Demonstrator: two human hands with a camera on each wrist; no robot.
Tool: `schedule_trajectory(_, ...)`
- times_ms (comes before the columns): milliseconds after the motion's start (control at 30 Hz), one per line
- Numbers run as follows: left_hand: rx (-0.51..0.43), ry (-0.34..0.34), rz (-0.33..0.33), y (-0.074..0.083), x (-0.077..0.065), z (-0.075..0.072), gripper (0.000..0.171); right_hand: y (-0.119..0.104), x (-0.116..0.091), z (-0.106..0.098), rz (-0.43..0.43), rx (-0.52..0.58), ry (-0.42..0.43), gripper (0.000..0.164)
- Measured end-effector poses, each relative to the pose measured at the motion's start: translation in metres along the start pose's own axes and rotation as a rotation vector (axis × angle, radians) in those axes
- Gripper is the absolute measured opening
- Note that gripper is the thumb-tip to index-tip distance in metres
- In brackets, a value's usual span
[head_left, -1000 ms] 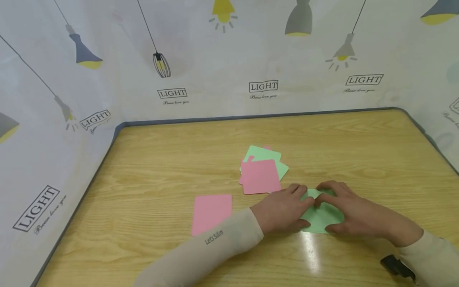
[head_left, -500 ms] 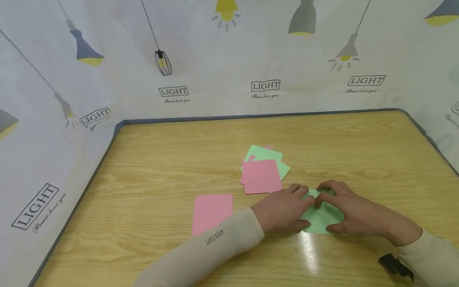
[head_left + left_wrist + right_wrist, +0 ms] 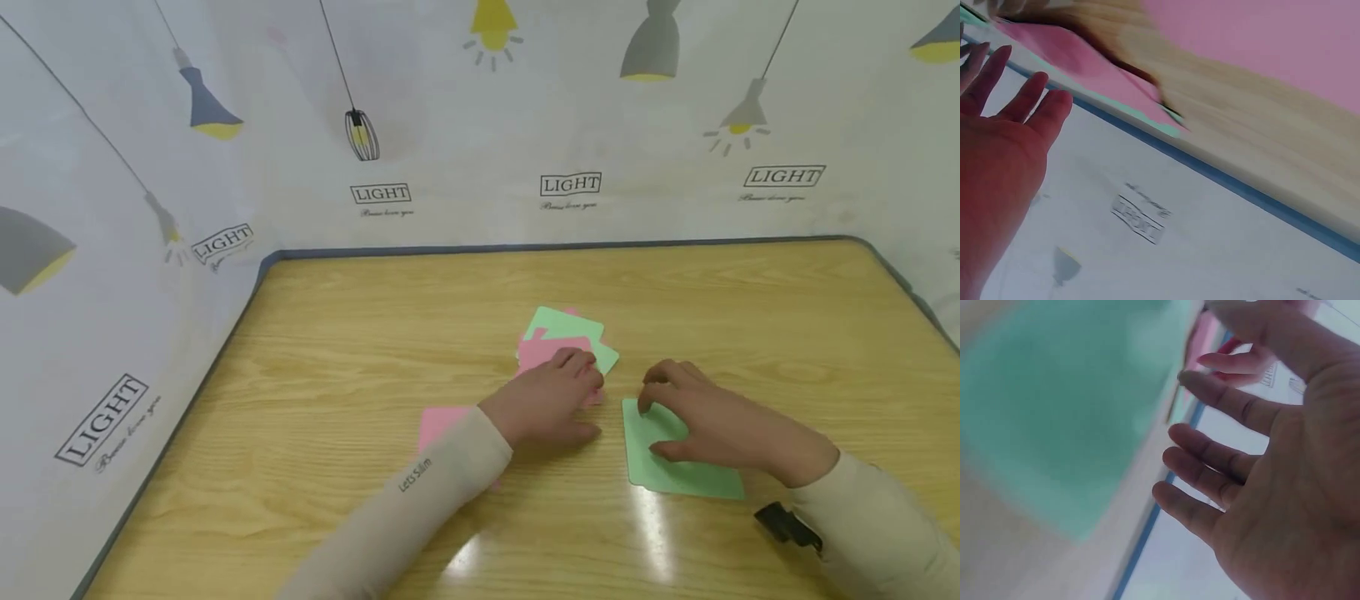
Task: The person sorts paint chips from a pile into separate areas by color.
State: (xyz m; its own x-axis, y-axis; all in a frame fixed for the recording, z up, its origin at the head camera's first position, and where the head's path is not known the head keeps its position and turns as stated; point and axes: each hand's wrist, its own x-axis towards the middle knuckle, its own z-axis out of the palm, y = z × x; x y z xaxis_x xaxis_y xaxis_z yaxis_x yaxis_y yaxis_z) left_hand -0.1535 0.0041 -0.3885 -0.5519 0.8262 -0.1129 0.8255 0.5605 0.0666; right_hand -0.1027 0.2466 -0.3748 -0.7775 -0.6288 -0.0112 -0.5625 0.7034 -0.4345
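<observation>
A green square of paper (image 3: 640, 450) lies flat on the table at the right. Above it hovers my right hand (image 3: 712, 425), its fingers loosely bent and nothing held; the right wrist view shows these fingers apart from the green sheet (image 3: 1066, 406). My left hand (image 3: 546, 402) is over the near part of a loose pile, whose top is a pink square (image 3: 542, 352). In the left wrist view its fingers are extended and hold nothing. Beneath the left sleeve, another pink square (image 3: 437, 423) is partly hidden.
The pile also has a green sheet (image 3: 566, 322) fanned out at odd angles under the pink one. Wood-grain table (image 3: 360, 333) surrounds the papers. A lamp-print sheet (image 3: 465, 125) rises at the back and sides. A black clip-like piece (image 3: 787, 527) hangs by the right sleeve.
My left hand has left the green square and moved left, over the pink pile. The right hand has eased its fingers and shifted slightly left, uncovering more of the sheet.
</observation>
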Motion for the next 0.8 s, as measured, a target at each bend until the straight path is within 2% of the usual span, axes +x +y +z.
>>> schedule_trajectory(133, -0.084, -0.001, -0.087, -0.020, -0.007, 0.001, 0.048, -0.005, 0.027, -0.004, -0.014, -0.015, -0.003, 0.036)
schedule_trajectory(300, -0.210, -0.033, -0.153, -0.032, -0.009, 0.004, 0.057, -0.008, 0.063, 0.001, 0.034, -0.020, -0.088, 0.035)
schedule_trajectory(433, -0.256, -0.035, -0.162, -0.036, -0.009, 0.007, 0.059, -0.008, 0.086, 0.009, 0.007, -0.037, -0.106, 0.037)
schedule_trajectory(500, -0.260, -0.025, -0.162, -0.038, -0.010, 0.008, 0.058, -0.007, 0.093, 0.011, -0.019, -0.050, -0.102, 0.043)
schedule_trajectory(667, -0.282, 0.000, -0.154, -0.042, -0.013, 0.005, 0.053, -0.003, 0.102, 0.015, -0.036, -0.047, -0.096, 0.052)
schedule_trajectory(800, -0.282, 0.013, -0.141, -0.046, -0.016, 0.003, 0.051, -0.002, 0.107, 0.015, -0.038, -0.033, -0.083, 0.046)
